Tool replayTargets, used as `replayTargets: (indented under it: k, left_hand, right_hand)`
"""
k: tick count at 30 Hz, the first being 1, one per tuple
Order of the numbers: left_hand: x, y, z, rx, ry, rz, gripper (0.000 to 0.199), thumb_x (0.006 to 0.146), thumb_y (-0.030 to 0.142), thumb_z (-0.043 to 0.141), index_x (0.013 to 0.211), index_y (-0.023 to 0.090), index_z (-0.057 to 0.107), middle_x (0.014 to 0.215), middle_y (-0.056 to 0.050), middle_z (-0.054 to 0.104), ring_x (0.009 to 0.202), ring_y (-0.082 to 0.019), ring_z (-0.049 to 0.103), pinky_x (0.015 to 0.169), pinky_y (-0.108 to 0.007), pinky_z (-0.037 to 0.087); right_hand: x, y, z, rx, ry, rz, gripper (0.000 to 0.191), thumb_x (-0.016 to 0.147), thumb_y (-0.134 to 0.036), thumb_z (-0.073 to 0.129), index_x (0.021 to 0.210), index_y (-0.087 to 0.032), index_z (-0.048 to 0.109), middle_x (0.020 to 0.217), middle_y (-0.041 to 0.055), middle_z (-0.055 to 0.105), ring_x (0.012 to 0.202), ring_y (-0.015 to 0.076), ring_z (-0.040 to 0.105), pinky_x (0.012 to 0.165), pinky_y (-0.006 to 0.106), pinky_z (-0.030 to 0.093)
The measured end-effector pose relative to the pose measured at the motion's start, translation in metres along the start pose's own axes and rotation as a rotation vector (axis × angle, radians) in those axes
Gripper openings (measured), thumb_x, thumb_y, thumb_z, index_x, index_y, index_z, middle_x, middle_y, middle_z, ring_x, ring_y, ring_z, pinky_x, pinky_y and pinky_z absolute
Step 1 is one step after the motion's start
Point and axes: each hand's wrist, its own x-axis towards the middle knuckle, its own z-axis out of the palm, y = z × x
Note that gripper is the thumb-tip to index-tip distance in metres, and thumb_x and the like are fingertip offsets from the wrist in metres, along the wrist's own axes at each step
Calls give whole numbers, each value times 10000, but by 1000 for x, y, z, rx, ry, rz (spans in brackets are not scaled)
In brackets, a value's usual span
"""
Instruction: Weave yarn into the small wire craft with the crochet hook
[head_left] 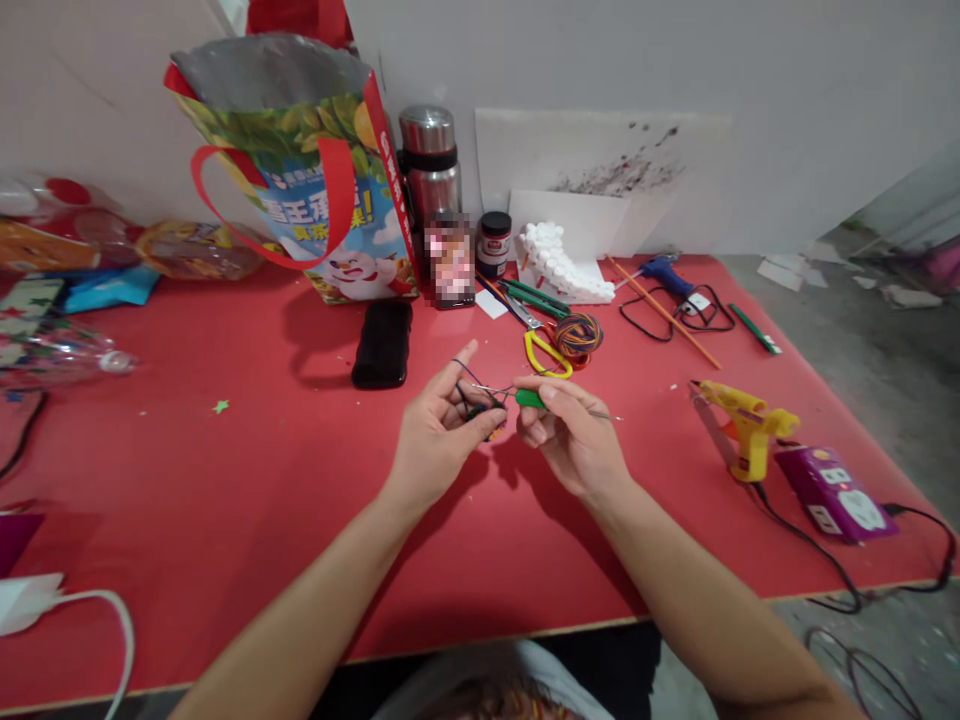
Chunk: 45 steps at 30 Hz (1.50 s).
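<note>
Above the middle of the red table, my left hand pinches a small dark piece of crochet work with a bit of orange at its lower edge. Dark yarn loops over the raised left index finger. My right hand grips the green handle of a crochet hook. Its thin metal tip points left and meets the yarn at the piece; the other metal end sticks out to the right. Just beyond the hands lie yellow-handled scissors and a coil of multicoloured yarn.
A black phone lies ahead on the table. Behind stand a shopping bag, a steel thermos, an upright phone and a dark jar. To the right are a yellow glue gun, a purple box and cables.
</note>
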Motion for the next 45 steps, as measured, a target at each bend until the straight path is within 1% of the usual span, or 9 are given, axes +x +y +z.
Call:
replayTargets:
  k: [4, 9, 15, 19, 22, 28, 32, 37, 45]
  left_hand:
    - [-2, 1, 1, 3, -13, 13, 815, 777, 120, 869, 1537, 204, 585, 825, 38, 629, 786, -84, 636, 727, -151, 560]
    - [-1, 2, -1, -1, -13, 0, 944, 794, 127, 856, 1638, 223, 446, 828, 36, 642, 756, -93, 647, 707, -168, 574]
    - [2, 3, -4, 26, -16, 15, 1061, 795, 173, 874, 1697, 255, 321, 832, 22, 659, 749, -124, 671, 689, -208, 591]
    - [2, 4, -4, 23, -20, 38, 1136, 786, 146, 876, 1721, 268, 243, 821, 24, 678, 752, -127, 696, 695, -203, 594]
    - [3, 3, -5, -30, -34, 9, 1186, 769, 123, 879, 1728, 296, 204, 807, 40, 682, 728, -114, 695, 685, -193, 591]
    - [8, -2, -9, -120, 11, -39, 1195, 727, 129, 901, 1714, 332, 259, 805, 46, 674, 715, -112, 687, 671, -198, 593]
    - [7, -5, -8, -112, 53, -37, 1126, 715, 135, 909, 1678, 331, 362, 832, 39, 662, 754, -115, 691, 719, -210, 603]
    - [5, -5, -5, -65, 58, -35, 1088, 725, 133, 894, 1670, 287, 377, 857, 26, 673, 791, -121, 691, 739, -218, 603]
    - [3, -3, -4, -56, 30, -19, 1068, 721, 147, 899, 1656, 262, 398, 837, 36, 670, 799, -119, 683, 769, -212, 600]
  right_hand:
    - [-1, 0, -1, -13, -13, 1, 185, 877, -305, 759, 978, -194, 868, 661, 16, 731, 498, 86, 538, 523, 251, 441]
    - [-1, 2, -2, -10, -35, 15, 185, 883, -302, 761, 985, -194, 871, 675, 14, 733, 501, 77, 553, 527, 240, 436]
    - [0, 2, -1, 2, -56, 56, 189, 865, -327, 780, 968, -198, 873, 658, 9, 727, 487, 78, 546, 527, 245, 434]
    - [1, 2, 0, -5, -83, 62, 191, 866, -333, 784, 973, -202, 872, 667, 10, 733, 483, 78, 542, 522, 247, 429]
    - [0, 5, -1, -17, -85, 47, 188, 872, -338, 786, 977, -205, 869, 669, 7, 731, 489, 82, 537, 526, 255, 440]
    - [-3, 14, 2, 3, -104, -30, 222, 916, -357, 772, 1079, -230, 851, 749, 12, 741, 608, 107, 622, 602, 258, 503]
    - [-3, 15, 7, 84, -64, 30, 229, 887, -356, 788, 1059, -217, 847, 743, 5, 705, 602, 101, 573, 595, 255, 507]
    - [-1, 15, 9, 196, -21, 147, 230, 841, -330, 813, 1021, -191, 844, 710, -1, 670, 578, 90, 509, 565, 241, 492]
    - [-3, 11, 10, 219, -11, 139, 186, 857, -292, 766, 992, -188, 841, 712, 5, 665, 575, 94, 470, 571, 256, 483]
